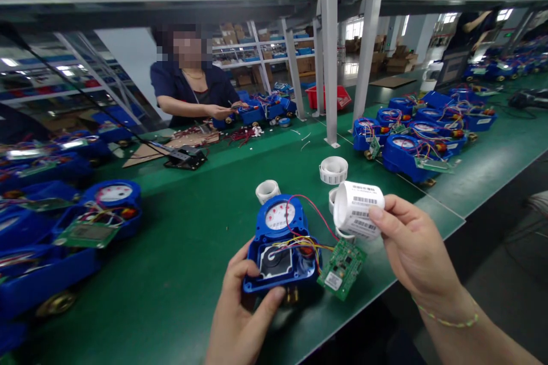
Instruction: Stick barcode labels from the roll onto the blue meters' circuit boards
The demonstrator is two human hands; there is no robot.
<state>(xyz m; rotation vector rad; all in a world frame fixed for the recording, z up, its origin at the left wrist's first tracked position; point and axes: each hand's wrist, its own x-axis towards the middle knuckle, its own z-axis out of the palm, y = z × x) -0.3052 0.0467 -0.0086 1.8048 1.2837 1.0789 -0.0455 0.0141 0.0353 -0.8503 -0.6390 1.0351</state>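
Note:
My left hand grips the near end of a blue water meter, thumb in front and fingers along its left side. The meter has a round white dial and an uncovered compartment with a black part inside. Coloured wires run from it to a green circuit board hanging off its right side. My right hand pinches a roll of white barcode labels above and right of the meter. Further label rolls stand behind: one roll at the back, another roll beside the dial, partly hidden.
More blue meters with boards and wires crowd the left and right back of the green table. A metal shelf post rises from the table. Across it a co-worker handles parts near a black stand and a red bin.

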